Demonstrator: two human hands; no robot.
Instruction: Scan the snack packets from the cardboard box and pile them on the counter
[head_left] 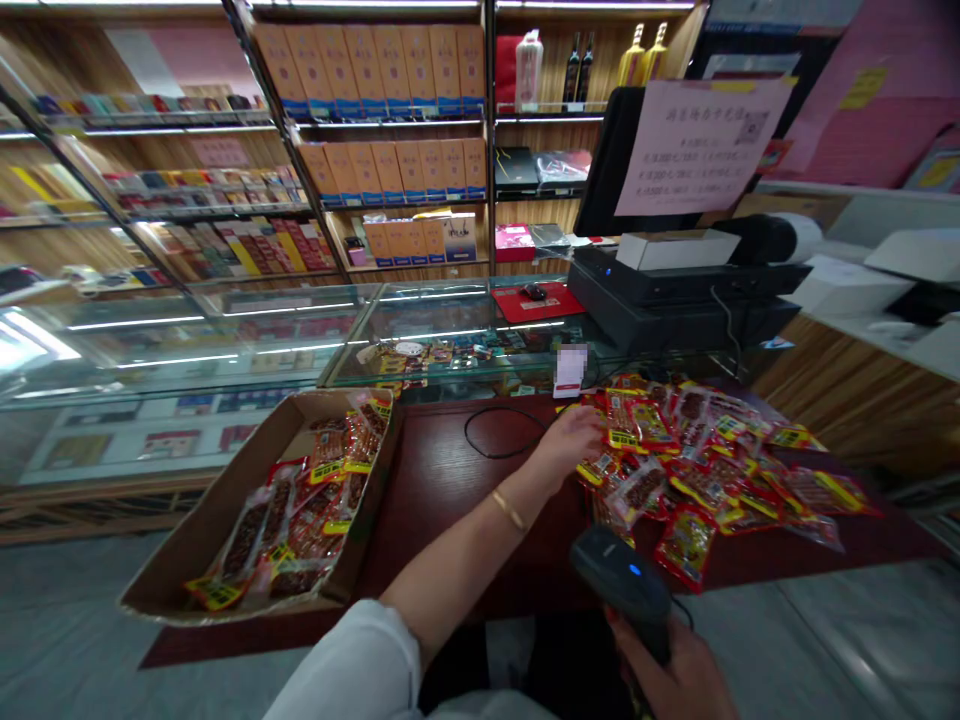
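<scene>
My left hand [574,438] reaches across the dark red table to the left edge of a pile of snack packets [720,450], its fingers stretched over the nearest ones. The packets are clear plastic with red and yellow labels and brown food inside. My right hand [679,665] is wrapped round the handle of a black barcode scanner [622,580], which shows a blue light. It is low in front of me, near the table's front edge. On the left, an open cardboard box [161,575] holds several similar packets.
A glass display counter [247,345] stands behind the dark red table [427,500]. A thin black cable [469,435] loops on the table near a small white sign [570,372]. A monitor [600,165] with a paper notice stands at the back right. Stocked shelves line the wall.
</scene>
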